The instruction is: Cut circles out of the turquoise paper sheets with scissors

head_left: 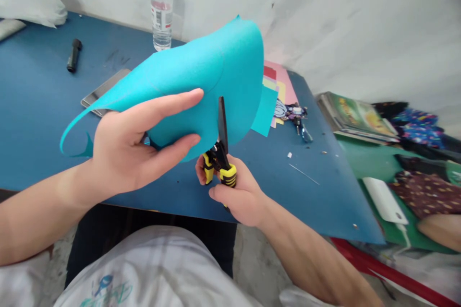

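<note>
A curled sheet of turquoise paper (194, 76) is held above the blue table. My left hand (133, 144) grips it from the left, with thumb and index finger lying on its near face. Faint curved pencil lines run across the sheet, and a thin cut strip loops off its left end. My right hand (241, 192) is wrapped round the yellow-and-black handles of a pair of scissors (223, 144). One dark blade lies in front of the paper's lower edge, pointing up; the other blade is hidden behind the sheet.
A clear water bottle (161, 14), a black cylinder (74, 55) and a flat grey device (103, 91) are at the back left. Coloured papers (268, 105) and keys (300, 122) lie right. Books (355, 115), a white power bank (384, 199) and another person's arm (441, 230) are beyond.
</note>
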Action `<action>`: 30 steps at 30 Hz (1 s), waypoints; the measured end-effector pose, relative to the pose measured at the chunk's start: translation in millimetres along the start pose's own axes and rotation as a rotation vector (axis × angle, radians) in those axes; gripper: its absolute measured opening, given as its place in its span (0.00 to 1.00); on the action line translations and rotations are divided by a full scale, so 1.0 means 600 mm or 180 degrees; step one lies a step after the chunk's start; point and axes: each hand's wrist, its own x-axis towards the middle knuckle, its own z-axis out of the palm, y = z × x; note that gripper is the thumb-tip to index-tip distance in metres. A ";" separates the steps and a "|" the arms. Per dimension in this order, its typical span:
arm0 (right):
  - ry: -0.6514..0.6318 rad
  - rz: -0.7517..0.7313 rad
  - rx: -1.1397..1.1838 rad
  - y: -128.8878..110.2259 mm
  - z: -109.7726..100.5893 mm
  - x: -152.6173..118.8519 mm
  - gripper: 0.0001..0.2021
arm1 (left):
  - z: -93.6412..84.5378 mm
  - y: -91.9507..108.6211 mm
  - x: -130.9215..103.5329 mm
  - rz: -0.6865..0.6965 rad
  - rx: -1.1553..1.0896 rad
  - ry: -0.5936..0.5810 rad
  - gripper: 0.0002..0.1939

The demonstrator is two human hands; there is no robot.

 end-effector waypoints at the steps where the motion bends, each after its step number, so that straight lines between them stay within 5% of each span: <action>1: -0.0010 -0.0010 0.0014 0.000 0.000 0.000 0.15 | -0.001 0.000 0.001 -0.0006 -0.0002 -0.0013 0.28; 10: 0.0019 0.0059 0.0066 0.003 0.000 -0.001 0.14 | -0.007 -0.002 -0.001 -0.0045 -0.0021 -0.0152 0.29; 17: -0.0002 0.0067 0.0158 0.004 0.000 -0.002 0.16 | -0.034 0.023 0.008 -0.0488 -0.0023 -0.0683 0.29; 30: 0.0114 0.0174 0.0254 -0.006 0.011 -0.006 0.14 | -0.043 0.028 0.013 -0.0658 0.0096 -0.0690 0.32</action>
